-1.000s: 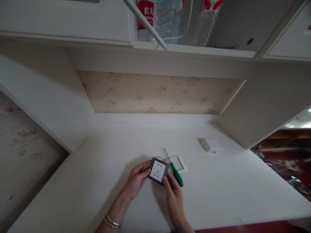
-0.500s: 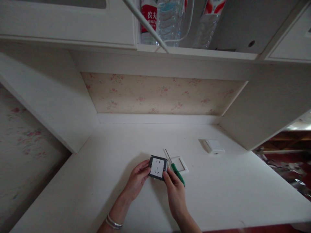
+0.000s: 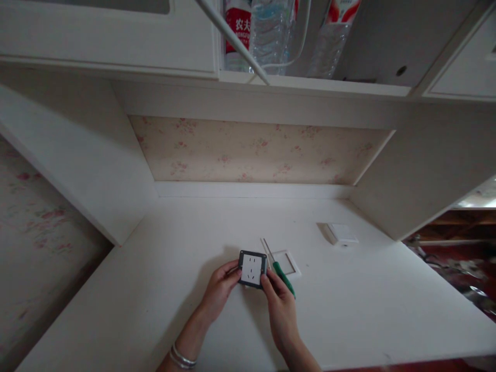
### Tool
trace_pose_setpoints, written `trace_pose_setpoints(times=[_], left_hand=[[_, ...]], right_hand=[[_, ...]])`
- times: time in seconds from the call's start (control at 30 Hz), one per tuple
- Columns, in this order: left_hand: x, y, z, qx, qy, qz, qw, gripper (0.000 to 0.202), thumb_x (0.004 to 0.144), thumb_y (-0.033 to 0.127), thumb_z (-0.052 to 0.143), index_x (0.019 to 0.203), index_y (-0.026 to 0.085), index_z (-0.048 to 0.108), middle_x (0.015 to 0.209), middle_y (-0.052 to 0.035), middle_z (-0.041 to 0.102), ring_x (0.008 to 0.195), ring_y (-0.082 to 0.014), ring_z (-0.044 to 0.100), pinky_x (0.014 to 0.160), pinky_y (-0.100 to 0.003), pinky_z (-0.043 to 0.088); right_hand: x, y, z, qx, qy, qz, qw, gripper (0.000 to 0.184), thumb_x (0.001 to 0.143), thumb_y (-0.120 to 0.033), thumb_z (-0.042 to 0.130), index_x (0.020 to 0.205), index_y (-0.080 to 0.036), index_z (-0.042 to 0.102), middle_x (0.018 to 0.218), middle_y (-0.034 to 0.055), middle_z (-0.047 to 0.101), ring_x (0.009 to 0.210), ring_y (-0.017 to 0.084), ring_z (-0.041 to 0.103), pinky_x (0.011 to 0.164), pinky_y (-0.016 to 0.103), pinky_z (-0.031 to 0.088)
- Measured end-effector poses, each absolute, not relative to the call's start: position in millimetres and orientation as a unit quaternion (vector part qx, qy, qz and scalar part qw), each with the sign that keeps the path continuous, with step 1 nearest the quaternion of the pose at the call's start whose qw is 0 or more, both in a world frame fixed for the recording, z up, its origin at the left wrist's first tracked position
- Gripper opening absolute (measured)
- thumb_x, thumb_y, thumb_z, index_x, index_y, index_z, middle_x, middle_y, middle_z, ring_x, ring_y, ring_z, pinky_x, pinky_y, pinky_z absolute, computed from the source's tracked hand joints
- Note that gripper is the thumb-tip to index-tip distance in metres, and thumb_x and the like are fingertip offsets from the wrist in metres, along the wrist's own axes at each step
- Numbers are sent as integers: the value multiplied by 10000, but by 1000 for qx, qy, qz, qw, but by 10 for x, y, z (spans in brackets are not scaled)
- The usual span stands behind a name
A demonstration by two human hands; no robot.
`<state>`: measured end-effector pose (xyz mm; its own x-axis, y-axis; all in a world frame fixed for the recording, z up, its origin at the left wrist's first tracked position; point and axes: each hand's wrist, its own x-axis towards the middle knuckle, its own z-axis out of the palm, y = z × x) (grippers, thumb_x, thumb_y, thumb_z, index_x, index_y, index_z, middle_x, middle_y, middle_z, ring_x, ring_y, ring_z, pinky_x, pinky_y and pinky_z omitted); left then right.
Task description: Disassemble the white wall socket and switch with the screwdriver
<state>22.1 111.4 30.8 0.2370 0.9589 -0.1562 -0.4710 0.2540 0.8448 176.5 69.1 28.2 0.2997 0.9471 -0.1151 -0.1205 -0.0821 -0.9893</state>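
Note:
Between my hands is a wall socket (image 3: pixel 251 269) with a white five-hole face and a dark frame, held over the white desktop with its face toward me. My left hand (image 3: pixel 220 287) grips its left edge between thumb and fingers. At the lower right edge, my right hand (image 3: pixel 280 299) closes on it the same way, thumb in front. A green-handled screwdriver (image 3: pixel 284 279) lies just beyond my right hand, its shaft pointing away. Partly under it rests a white square cover frame (image 3: pixel 293 264). The socket's back is hidden.
A white box-shaped fitting (image 3: pixel 341 234) sits farther back on the right of the desktop (image 3: pixel 174 232). Overhead, a shelf (image 3: pixel 321 88) holds plastic bottles (image 3: pixel 271 41), with a pale rod (image 3: pixel 232 39) slanting in front. Side panels (image 3: pixel 430 165) stand left and right.
The socket has dipped very slightly toward me in both hands. The grip, screwdriver and cover frame look the same.

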Motion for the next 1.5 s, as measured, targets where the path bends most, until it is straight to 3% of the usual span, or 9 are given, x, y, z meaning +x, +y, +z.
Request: trace_pose_setpoints(times=[0.5, 0.8, 1.07, 1.33, 1.5], left_hand=[[206, 1113, 287, 323, 368, 532, 691, 466, 727, 220, 743, 1176, 185, 626, 1188, -129, 648, 1115, -272, 590, 896, -333, 484], [212, 1128, 218, 332, 409, 526, 668, 426, 673, 294, 789, 1050, 119, 700, 1068, -150, 699, 1011, -278, 634, 893, -360, 483], [198, 1148, 154, 350, 450, 529, 628, 353, 663, 325, 796, 952, 130, 735, 956, -111, 726, 889, -226, 651, 805, -297, 497], [178, 1155, 155, 321, 450, 550, 627, 253, 597, 268, 835, 781, 127, 735, 955, -96, 703, 788, -200, 643, 714, -285, 508], [171, 1144, 206, 360, 407, 567, 619, 159, 614, 217, 816, 675, 137, 693, 1063, -73, 633, 888, -203, 619, 705, -249, 495]], right_hand=[[1747, 718, 237, -542, -350, 508, 570, 402, 814, -454, 632, 1127, -207, 679, 1156, 67, 666, 1105, 259, 590, 982, 377, 442], [1720, 721, 238, -492, -318, 539, 605, 507, 810, -412, 660, 1273, -226, 570, 1213, 68, 635, 1137, 247, 564, 998, 389, 424], [1738, 718, 260, -544, -369, 514, 551, 370, 742, -464, 701, 988, -191, 736, 1082, 80, 681, 1034, 267, 593, 921, 363, 453], [1755, 757, 276, -534, -376, 540, 532, 357, 711, -460, 732, 940, -186, 739, 956, 76, 695, 872, 236, 603, 787, 328, 467], [1783, 756, 288, -535, -376, 546, 524, 340, 702, -452, 743, 913, -184, 739, 932, 66, 691, 869, 223, 580, 782, 312, 445]])
